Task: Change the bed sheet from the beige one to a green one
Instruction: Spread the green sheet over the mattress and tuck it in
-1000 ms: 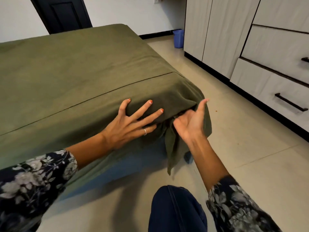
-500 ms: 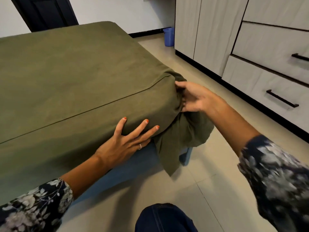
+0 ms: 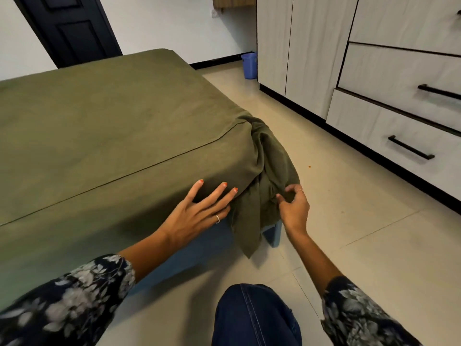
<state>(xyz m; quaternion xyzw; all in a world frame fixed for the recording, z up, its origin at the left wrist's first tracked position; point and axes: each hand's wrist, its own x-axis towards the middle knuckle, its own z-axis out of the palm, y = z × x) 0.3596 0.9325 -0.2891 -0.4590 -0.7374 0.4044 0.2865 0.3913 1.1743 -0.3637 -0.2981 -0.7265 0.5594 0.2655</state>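
Note:
The green sheet [image 3: 112,136] covers the whole mattress top and hangs over its near side. At the near right corner the cloth is bunched in loose folds [image 3: 270,171], with a tail hanging down toward the floor. My left hand [image 3: 199,211] lies flat with spread fingers on the sheet at the mattress edge, just left of that corner. My right hand [image 3: 294,208] is at the lower part of the bunch, fingers curled and pinching the green cloth. No beige sheet is in view.
The blue bed base [image 3: 273,233] shows under the corner. A wardrobe with drawers [image 3: 399,78] runs along the right, with a strip of tiled floor between it and the bed. A blue bin [image 3: 249,64] stands at the far wall, next to a dark door [image 3: 72,28]. My knee [image 3: 252,318] is below.
My right hand has dropped from the top of the corner to the lower part of the bunched cloth and now pinches it. My left hand stays flat on the mattress edge.

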